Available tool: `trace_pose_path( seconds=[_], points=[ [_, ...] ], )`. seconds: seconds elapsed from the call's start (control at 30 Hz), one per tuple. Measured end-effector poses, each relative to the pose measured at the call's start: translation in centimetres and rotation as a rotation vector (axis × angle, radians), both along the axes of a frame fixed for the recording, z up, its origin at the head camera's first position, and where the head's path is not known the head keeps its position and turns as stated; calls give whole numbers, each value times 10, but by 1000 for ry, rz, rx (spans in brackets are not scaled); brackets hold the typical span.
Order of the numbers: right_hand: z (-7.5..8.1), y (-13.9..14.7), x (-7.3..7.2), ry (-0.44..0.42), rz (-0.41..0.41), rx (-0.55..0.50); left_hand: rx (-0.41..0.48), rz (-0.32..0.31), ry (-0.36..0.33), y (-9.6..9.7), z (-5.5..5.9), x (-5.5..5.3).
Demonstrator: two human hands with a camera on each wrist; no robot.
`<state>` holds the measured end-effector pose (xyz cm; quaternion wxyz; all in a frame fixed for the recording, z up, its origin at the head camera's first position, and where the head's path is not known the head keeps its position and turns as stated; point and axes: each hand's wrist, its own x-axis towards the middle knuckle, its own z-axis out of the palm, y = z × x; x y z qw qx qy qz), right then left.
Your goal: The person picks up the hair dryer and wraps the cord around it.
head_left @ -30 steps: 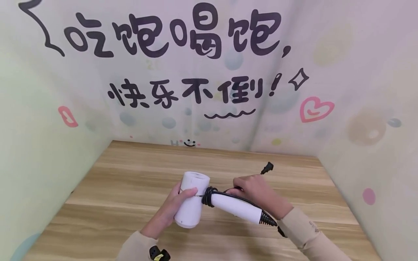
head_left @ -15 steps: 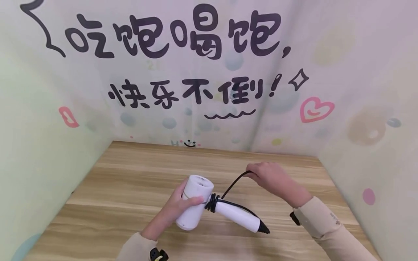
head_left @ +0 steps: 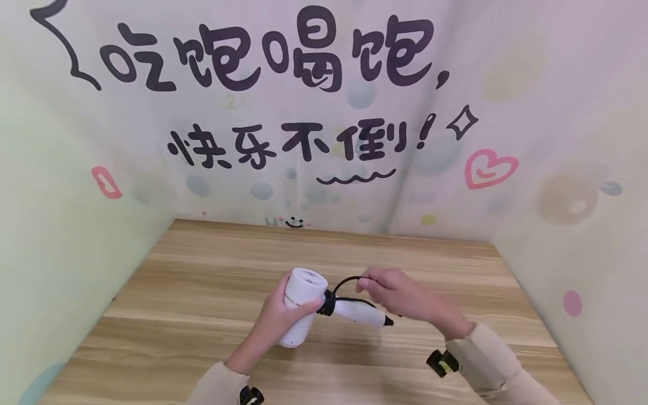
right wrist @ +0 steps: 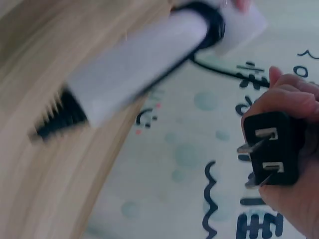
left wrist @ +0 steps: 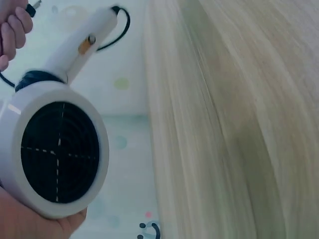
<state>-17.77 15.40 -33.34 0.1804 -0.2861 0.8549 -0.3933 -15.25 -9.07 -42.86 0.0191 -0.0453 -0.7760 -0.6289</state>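
Observation:
My left hand (head_left: 280,315) grips the barrel of a white hair dryer (head_left: 304,289), thumb across its front, and holds it above the table. Black cord coils (head_left: 328,304) wrap the handle (head_left: 361,313) close to the barrel. From them a loose length of cord (head_left: 348,279) arcs to my right hand (head_left: 405,295), which pinches it above the handle's end. The right wrist view has the two-prong black plug (right wrist: 271,149) within that hand's grip; the head view hides it. A dark round grille (left wrist: 60,152) faces the left wrist camera.
Beneath both hands lies a wood-grain table (head_left: 212,253). Pale printed wall sheets (head_left: 324,202) enclose its back and sides, with black lettering on the back one. Dark wrist devices (head_left: 442,363) sit at both cuffs.
My right hand first pulled the cord up and to the right, then came back left and lower. The dryer's handle has swung up slightly. My left hand keeps its hold on the barrel.

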Motion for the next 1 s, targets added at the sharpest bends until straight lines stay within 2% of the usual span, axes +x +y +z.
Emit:
trace_pose_path(
  seconds=[0.1, 0.2, 0.3, 0.53, 0.63, 0.77, 0.9, 1.0],
  points=[
    [-7, -12, 13, -26, -18, -41, 4, 76, -35, 0, -3, -1],
    [-16, -23, 25, 0, -20, -89, 38, 126, -65, 0, -4, -2],
    [-26, -35, 35, 27, -19, -148, 100, 165, -77, 2, -4, -3],
    [-52, -56, 50, -39, 16, -305, 268, 226, -60, 5, 2, -1],
    [-66, -60, 49, -20, 58, -353, 311, 226, -65, 5, 6, 0],
    [-83, -60, 44, -23, 97, -362, 388, 199, -94, 5, 10, 2],
    [-101, -58, 38, -115, 109, -368, 455, 145, -133, 3, 10, 3],
    [-113, -54, 31, -193, 102, -380, 466, 98, -149, 1, 9, 5]
  ],
)
